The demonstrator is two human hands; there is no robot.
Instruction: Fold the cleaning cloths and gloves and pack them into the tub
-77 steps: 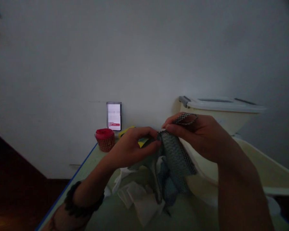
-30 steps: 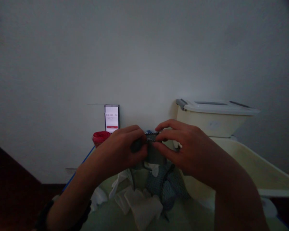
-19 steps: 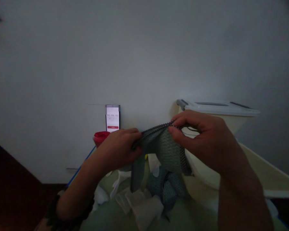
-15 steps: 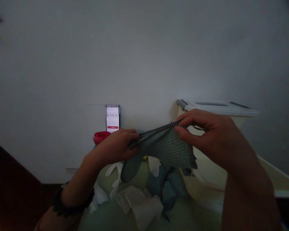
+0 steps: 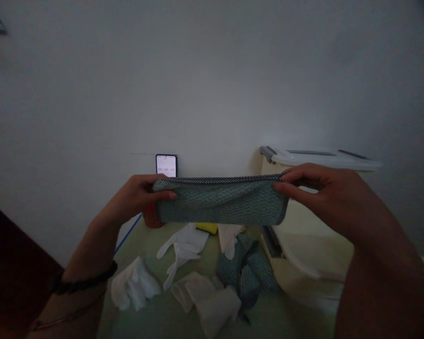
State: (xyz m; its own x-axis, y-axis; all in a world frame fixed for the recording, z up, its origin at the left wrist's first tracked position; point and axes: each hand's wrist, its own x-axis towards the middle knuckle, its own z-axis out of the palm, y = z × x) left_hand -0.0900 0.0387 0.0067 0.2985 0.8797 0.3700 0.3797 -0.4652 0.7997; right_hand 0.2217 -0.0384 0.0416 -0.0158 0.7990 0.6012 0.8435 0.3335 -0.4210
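A grey-green cleaning cloth (image 5: pixel 222 202) with a black-and-white checked edge hangs folded and stretched between my hands, above the table. My left hand (image 5: pixel 144 195) pinches its upper left corner, thumb in front. At the upper right corner, my right hand (image 5: pixel 314 193) grips it between thumb and fingers. Below, on the table, lies a second crumpled cloth (image 5: pixel 249 270) of the same textured fabric. White gloves (image 5: pixel 187 242) are spread beside it, and a crumpled white fabric piece (image 5: pixel 208 299) lies nearer to me.
A phone (image 5: pixel 166 165) showing a timer leans on the wall. Partly behind the cloth stands a red woven basket (image 5: pixel 152 217). A yellow sponge (image 5: pixel 207 228) and a white bundle (image 5: pixel 136 285) lie on the green table (image 5: pixel 148 252). Cream lidded bins (image 5: pixel 314 226) occupy the right side.
My hands have moved apart, left hand leftward and right hand rightward. The bunched cloth between them is now pulled out into a wide folded strip.
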